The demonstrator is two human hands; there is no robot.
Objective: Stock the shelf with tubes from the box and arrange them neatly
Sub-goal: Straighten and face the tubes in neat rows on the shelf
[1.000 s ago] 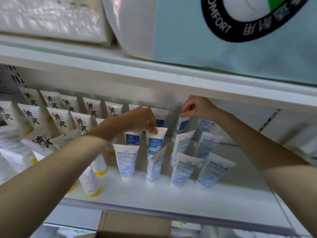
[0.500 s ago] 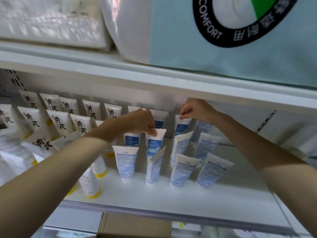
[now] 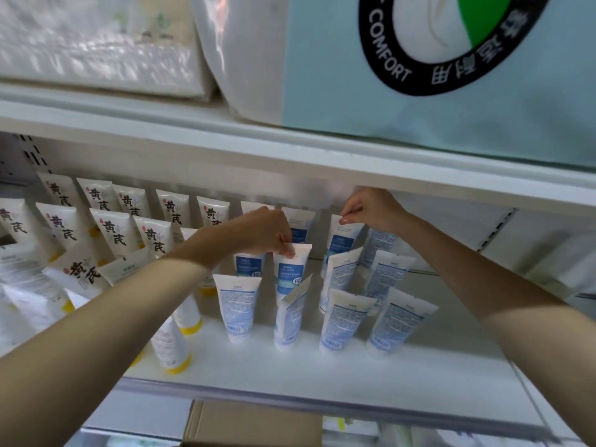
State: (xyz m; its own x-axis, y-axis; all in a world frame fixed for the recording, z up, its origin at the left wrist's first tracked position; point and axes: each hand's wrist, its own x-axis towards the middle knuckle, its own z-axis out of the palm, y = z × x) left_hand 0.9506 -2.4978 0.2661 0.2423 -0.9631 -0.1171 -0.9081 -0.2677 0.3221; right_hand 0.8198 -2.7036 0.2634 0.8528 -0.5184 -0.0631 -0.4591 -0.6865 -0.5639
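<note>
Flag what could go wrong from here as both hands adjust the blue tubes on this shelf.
1. The left hand pinches the top of a blue tube whose front neighbour, the tilted tube, already leans; a nudge could topple it.
2. The right hand grips a back tube under the upper shelf; little headroom shows there.
3. The left forearm crosses above the yellow-capped tubes and might brush them.
</note>
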